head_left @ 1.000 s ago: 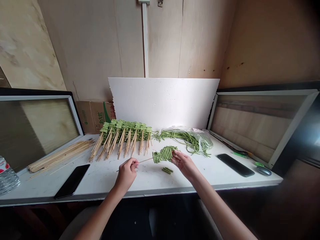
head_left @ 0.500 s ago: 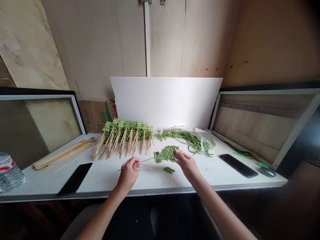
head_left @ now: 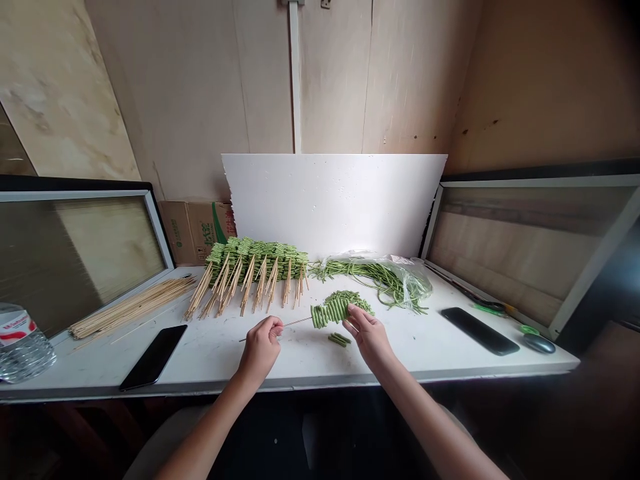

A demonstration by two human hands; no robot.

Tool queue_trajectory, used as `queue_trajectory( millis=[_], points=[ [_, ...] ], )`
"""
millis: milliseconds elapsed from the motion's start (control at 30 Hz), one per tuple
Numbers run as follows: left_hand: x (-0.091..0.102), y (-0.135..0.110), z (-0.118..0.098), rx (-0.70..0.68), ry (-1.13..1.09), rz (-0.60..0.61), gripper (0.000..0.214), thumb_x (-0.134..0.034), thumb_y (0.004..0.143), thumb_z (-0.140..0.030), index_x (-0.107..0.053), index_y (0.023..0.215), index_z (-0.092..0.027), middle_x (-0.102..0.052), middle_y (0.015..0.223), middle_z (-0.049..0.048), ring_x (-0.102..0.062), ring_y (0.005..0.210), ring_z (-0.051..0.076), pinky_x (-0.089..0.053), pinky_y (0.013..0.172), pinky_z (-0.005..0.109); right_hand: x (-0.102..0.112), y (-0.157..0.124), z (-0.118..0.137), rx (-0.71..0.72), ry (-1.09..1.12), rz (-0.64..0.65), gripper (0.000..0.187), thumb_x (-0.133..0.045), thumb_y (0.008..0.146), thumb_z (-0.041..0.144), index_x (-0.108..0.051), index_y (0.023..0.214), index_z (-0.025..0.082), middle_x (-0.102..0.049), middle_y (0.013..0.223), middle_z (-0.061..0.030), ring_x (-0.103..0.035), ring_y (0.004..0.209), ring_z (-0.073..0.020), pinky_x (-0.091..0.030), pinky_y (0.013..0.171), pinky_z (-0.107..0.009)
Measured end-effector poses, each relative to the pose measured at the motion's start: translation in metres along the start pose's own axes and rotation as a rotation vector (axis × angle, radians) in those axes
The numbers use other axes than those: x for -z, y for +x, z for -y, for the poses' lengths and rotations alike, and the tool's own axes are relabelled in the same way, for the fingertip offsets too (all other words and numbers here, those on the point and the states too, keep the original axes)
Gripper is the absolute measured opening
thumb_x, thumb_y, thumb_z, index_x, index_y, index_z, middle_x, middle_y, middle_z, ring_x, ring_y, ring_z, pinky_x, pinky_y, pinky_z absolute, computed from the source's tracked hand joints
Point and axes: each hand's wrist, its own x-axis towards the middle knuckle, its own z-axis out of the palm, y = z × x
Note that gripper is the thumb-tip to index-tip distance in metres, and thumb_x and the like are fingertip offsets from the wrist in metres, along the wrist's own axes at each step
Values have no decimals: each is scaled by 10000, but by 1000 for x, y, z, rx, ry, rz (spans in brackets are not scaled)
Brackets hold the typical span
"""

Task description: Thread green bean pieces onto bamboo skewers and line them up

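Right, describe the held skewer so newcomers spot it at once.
At the white table are the left hand and right hand. Between them is the skewer, its stick in the left, its beans at the right. Unlike the stacked skewers behind, it is held.

We see a white table, lightly specked on top. On its left lie a bottle, a phone and a bundle of sticks. Farther back we have stacked bean skewers and, beside them, long beans partly covered by a clear bag. Nearer us are a pile of cut beans and some loose pieces; to the right, another phone.
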Motion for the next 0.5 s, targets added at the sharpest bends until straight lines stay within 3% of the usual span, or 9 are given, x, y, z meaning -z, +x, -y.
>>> queue_trajectory(
  millis=[200,367,500],
  points=[
    [-1,3,3,54,-31,63,203,-469,926,-178,-651,844,-219,-709,752,32,-680,727,201,-501,704,283,-1,-2,2,-3,-22,29,380,-929,645,491,-808,902,239,-799,1052,-72,-712,1113,-287,-588,1008,-406],
    [10,13,2,84,-96,227,210,-500,948,-253,-692,879,-202,-725,776,50,-670,721,202,-492,689,285,9,8,24,18,-90,5,426,-922,639,524,-808,918,223,-795,1108,-87,-667,1214,-339,-587,1003,-416],
    [19,17,0,169,-88,347,240,-500,908,-214,-688,760,-194,-705,699,38,-641,645,185,-454,614,266,17,16,41,10,-99,8,406,-913,651,526,-808,930,250,-760,1247,-83,-607,1318,-350,-584,1025,-401]
  ],
)
